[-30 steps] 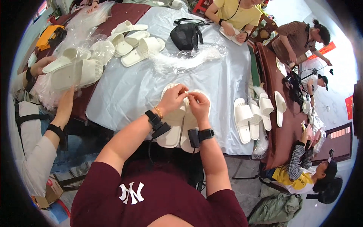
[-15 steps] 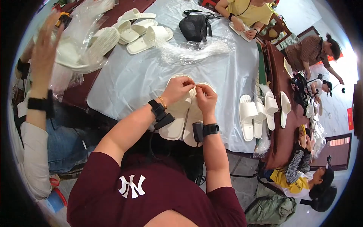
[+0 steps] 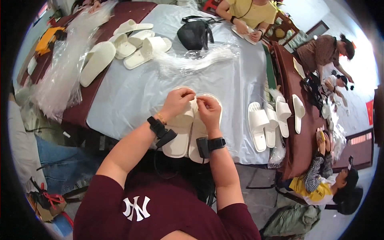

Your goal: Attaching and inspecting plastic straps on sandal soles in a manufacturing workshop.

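A pair of cream-white slippers lies side by side at the near edge of the table, toes away from me; the left slipper (image 3: 175, 141) and the right slipper (image 3: 194, 147) touch or nearly touch. Over their straps, my left hand (image 3: 178, 103) and my right hand (image 3: 209, 111) meet with fingertips pinched together. Whatever is between the fingers is too small to make out, and my hands hide much of the straps. Black devices are strapped to both wrists.
Several slippers (image 3: 146, 50) stand at the far left by a bundle of clear plastic strands (image 3: 196, 60) and a black bag (image 3: 193, 35). More slippers (image 3: 259, 122) line the right side. Plastic bags (image 3: 66, 64) lie left. Co-workers (image 3: 250, 14) sit around.
The view has shifted slightly, moving the scene leftward. A co-worker's raised arm and the plastic-wrapped slipper at left have parted; that arm is gone from there. My hands stay pinched together over the slippers.
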`<state>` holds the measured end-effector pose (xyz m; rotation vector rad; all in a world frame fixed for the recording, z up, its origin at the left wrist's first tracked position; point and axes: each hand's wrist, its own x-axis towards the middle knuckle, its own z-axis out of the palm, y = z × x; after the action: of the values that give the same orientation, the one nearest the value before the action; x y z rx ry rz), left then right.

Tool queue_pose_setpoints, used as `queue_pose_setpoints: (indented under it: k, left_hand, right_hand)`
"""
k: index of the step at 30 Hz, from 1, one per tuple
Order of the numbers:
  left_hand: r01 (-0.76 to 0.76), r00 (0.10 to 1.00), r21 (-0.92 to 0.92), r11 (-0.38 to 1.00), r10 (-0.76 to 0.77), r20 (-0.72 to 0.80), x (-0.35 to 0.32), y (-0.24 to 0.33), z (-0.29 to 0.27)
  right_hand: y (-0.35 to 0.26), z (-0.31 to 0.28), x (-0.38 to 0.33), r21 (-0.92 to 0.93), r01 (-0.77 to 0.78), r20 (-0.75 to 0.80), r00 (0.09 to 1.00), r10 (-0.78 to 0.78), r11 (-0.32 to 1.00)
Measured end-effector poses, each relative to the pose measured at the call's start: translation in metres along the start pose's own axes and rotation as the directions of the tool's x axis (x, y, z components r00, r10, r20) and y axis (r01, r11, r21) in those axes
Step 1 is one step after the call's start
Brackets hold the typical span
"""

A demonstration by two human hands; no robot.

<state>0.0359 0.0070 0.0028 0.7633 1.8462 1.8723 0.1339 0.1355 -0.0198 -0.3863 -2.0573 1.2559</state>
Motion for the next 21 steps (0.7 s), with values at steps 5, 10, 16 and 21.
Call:
queue_pose_setpoints:
  k: [5,10,16,21]
  left_hand:
    - [0.033,0.999,-0.007,0.999,-0.033,0.004,0.000,-0.009,0.002]
    - [0.016,0.999,0.058,0.998,-0.019,0.050,0.000,-0.001,0.007]
    - [-0.079,0.994,0.217,0.973,0.060,0.089,0.000,0.009,0.007]
    - [-0.097,0.995,0.207,0.974,0.090,0.045,-0.004,-0.001,0.007]
  right_hand:
    - [-0.004,-0.007,-0.004,0.009,-0.028,-0.011,1.000,0.028,1.000]
    - [-0.004,-0.004,0.002,0.037,-0.054,-0.024,0.998,0.055,0.998]
    - [-0.007,-0.012,0.001,-0.080,-0.046,0.010,0.999,0.047,0.996]
    - [0.002,-0.009,-0.006,-0.034,-0.056,0.005,0.998,0.056,0.998]
